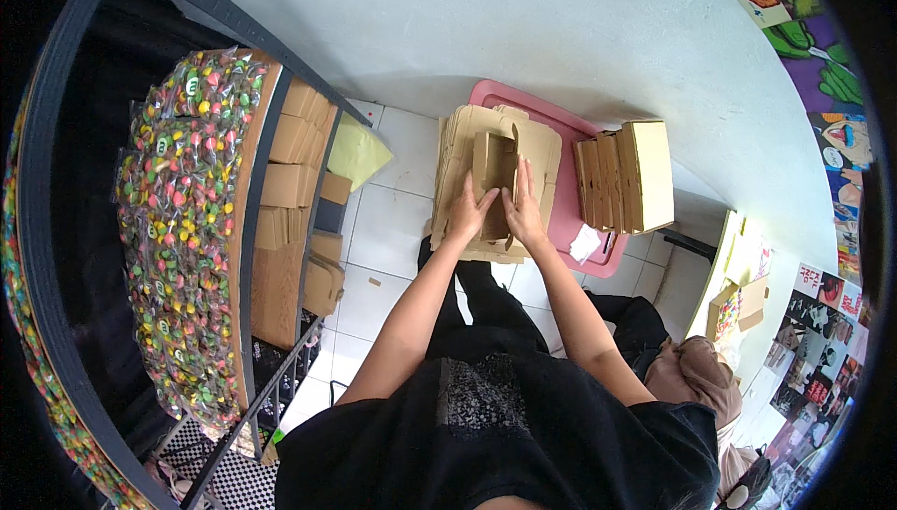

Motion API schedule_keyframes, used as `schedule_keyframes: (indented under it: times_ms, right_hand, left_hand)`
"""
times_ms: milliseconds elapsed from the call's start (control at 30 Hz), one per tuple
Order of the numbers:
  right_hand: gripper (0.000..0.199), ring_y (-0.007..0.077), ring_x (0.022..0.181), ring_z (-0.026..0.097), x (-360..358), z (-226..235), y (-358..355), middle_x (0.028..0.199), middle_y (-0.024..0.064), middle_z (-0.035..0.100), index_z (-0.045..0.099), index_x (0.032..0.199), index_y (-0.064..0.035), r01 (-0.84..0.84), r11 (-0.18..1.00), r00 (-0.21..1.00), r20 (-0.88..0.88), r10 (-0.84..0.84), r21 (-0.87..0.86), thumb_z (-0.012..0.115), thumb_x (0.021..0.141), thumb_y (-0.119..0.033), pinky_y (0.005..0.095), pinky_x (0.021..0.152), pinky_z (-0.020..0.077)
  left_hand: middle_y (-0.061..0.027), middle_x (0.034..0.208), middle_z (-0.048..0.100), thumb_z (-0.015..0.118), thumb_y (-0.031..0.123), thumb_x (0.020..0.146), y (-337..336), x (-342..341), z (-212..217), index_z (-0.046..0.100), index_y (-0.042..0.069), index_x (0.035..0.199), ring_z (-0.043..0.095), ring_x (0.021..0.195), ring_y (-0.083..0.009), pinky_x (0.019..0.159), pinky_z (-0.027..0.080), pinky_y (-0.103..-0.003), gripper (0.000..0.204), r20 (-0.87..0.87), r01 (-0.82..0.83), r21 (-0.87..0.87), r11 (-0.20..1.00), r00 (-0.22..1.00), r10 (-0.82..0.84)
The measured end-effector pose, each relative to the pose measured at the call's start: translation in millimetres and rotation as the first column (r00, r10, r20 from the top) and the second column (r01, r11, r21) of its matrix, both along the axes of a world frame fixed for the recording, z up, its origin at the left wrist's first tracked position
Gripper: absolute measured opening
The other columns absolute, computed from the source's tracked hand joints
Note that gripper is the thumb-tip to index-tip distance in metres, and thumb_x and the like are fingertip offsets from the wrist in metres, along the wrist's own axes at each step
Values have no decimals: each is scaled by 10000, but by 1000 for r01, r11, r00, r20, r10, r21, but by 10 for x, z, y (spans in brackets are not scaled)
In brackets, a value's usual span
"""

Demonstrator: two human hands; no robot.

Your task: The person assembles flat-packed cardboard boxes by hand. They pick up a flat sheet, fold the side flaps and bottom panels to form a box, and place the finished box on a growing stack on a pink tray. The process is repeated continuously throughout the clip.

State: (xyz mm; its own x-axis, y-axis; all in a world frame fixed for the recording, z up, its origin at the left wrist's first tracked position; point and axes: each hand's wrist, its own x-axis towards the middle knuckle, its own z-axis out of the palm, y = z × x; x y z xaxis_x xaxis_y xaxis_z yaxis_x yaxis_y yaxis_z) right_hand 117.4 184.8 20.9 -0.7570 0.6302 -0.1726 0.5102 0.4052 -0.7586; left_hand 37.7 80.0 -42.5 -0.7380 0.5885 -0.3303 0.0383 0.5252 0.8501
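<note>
The person's left hand (470, 213) and right hand (525, 213) are clamped on opposite sides of an open cardboard box (492, 161) between them. Flattened cardboard (452, 155) lies beneath both; more boxes (649, 178) stand right of the right hand.

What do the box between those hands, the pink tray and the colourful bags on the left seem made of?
Box: apparently matte cardboard, with plain tan, folded panels.
Pink tray: probably smooth plastic, from its even colour and rounded, raised rim.
Colourful bags: likely clear, glossy plastic film, since bright colours show through its shiny wrinkles.
</note>
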Motion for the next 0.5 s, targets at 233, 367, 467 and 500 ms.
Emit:
schedule_keyframes:
  times_ms: [233,367,467,500]
  right_hand:
    - [774,397,1395,232,87,-5,124,1530,241,134,190,1499,-135,114,983,984,-151,-92,142,635,873,-234,463,1117,267]
    - [720,376,1303,399,0,74,494,1410,217,410,309,1454,-101,239,964,965,-143,-222,118,658,858,-304,435,1057,359]
    - [615,369,1204,502,-81,-225,1103,1278,221,529,461,1357,-95,177,983,982,55,-180,56,687,812,-270,432,1009,404]
    - [595,364,1163,536,-183,-190,1219,1214,223,571,487,1335,-103,97,989,988,106,-109,115,691,792,-239,431,987,423]
  left_hand:
    - [-255,1081,639,665,445,842,66,90,7,314,62,1414,638,965,-394,820,504,-444,773,-25,-101,94,990,994,104]
    - [-246,1118,629,677,450,831,-77,-16,-246,336,53,1403,625,1002,-389,853,496,-430,776,-74,-136,103,985,987,144]
    - [-245,1152,616,670,476,827,-81,-60,-56,345,44,1400,606,1050,-383,904,470,-418,788,2,-107,59,993,994,107]
    - [-245,1157,614,666,482,828,-93,-75,-80,346,39,1399,603,1056,-383,910,464,-420,791,-2,-97,58,994,995,97]
